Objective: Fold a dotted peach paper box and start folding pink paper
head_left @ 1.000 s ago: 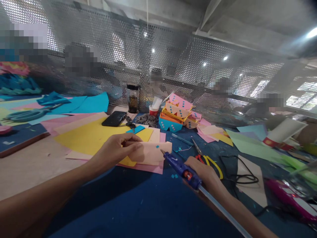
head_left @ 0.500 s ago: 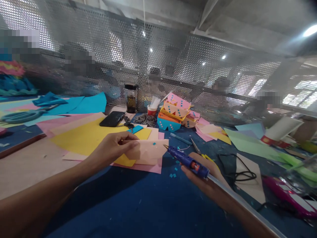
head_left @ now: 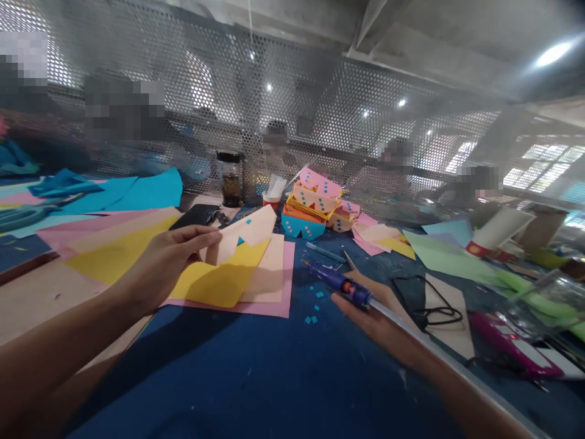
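My left hand [head_left: 176,256] pinches a strip of peach paper [head_left: 261,227] by its left end. The strip is tilted up, and a small blue square [head_left: 248,222] sits on it. Below it, yellow paper [head_left: 223,277] lies on peach and pink sheets [head_left: 287,274]. My right hand [head_left: 377,308] is wrapped round a dark blue glue gun [head_left: 340,281] with a long clear glue stick coming out of its back. The nozzle points left, apart from the strip. Several small blue paper squares [head_left: 315,294] are scattered on the blue tabletop [head_left: 274,372] near the nozzle.
Decorated paper pieces [head_left: 308,207] are stacked at the back, beside a paper cup [head_left: 271,200] and a dark-lidded bottle [head_left: 231,183]. A phone [head_left: 194,216] lies behind my left hand. At right are a black cable [head_left: 434,308], a magenta device [head_left: 512,344] and green paper [head_left: 461,259].
My left hand has drawn the peach strip up and left, tilting it away from the glue gun. The glue gun has sunk slightly in my right hand. The view has shifted a little.
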Demonstrator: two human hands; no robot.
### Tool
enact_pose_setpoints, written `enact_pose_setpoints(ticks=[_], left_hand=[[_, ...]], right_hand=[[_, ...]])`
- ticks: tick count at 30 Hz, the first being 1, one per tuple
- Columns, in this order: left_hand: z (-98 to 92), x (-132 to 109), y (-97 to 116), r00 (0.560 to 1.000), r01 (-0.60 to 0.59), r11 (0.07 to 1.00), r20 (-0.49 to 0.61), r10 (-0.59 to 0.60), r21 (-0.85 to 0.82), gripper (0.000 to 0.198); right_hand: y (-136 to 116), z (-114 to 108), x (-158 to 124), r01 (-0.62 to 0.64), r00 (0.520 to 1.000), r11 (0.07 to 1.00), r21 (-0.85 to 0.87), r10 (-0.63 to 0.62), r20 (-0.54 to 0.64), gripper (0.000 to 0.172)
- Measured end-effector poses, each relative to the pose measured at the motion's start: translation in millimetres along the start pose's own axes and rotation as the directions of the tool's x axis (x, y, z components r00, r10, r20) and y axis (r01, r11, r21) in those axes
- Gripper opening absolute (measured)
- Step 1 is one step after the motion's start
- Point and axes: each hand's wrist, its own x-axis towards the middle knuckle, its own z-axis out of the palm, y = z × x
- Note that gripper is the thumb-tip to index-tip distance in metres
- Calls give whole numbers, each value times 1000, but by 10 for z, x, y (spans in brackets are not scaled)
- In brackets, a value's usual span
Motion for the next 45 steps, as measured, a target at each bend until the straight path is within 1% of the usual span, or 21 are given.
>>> enact_pose_setpoints(ticks=[2, 4, 6, 9, 11, 15, 17, 21, 24, 28, 35, 38, 40, 43, 45], left_hand=[[2, 1, -3, 1000, 13, 1000, -1, -13, -4, 23], [21, 4, -15, 1000, 16, 999, 1, -16, 41, 28], [43, 9, -31, 1000, 10, 996, 7, -10, 91, 31], [62, 15, -58, 1000, -1, 993, 13, -1, 120, 26], [63, 16, -74, 1000, -3, 993, 25, 0, 121, 25], [62, 12, -84, 996, 1, 994, 87, -10, 109, 27], [64, 13, -82, 995, -6, 993, 95, -5, 114, 28], [63, 15, -78, 995, -10, 992, 101, -3, 129, 27], [60, 13, -86, 994, -13, 991, 106, -1, 132, 27], [64, 8, -104, 996, -20, 988, 88, 7, 150, 30], [62, -1, -99, 992, -34, 988, 128, 15, 152, 31], [65, -10, -83, 990, -32, 989, 142, 12, 141, 31], [71, -15, -72, 990, -31, 990, 143, 11, 139, 33], [83, -16, -61, 995, -12, 988, 101, -4, 154, 30], [90, -15, -59, 998, -1, 986, 65, -10, 168, 30]], right_hand=[[59, -59, 16, -33, 999, 999, 1, 33, 22, 23], [132, -129, 30, -57, 997, 998, -7, 58, 53, 28], [197, -202, 38, -97, 989, 995, -31, 99, 114, 31], [241, -281, 43, -145, 964, 986, -78, 159, 214, 32], [235, -302, 49, -163, 952, 981, -107, 185, 245, 31], [206, -297, 66, -127, 955, 970, -207, 176, 237, 26], [214, -289, 68, -87, 963, 965, -247, 145, 225, 27], [265, -271, 55, -33, 974, 972, -234, 84, 212, 28], [291, -249, 48, -42, 971, 974, -222, 93, 221, 29], [284, -226, 60, -44, 972, 976, -214, 91, 217, 26], [278, -216, 70, -43, 973, 966, -253, 98, 210, 28], [255, -237, 72, -29, 975, 970, -241, 80, 205, 27], [237, -256, 69, -45, 976, 977, -209, 87, 199, 28], [229, -272, 43, -73, 973, 990, -124, 98, 210, 33], [227, -263, 5, -92, 971, 993, -70, 105, 214, 32]])
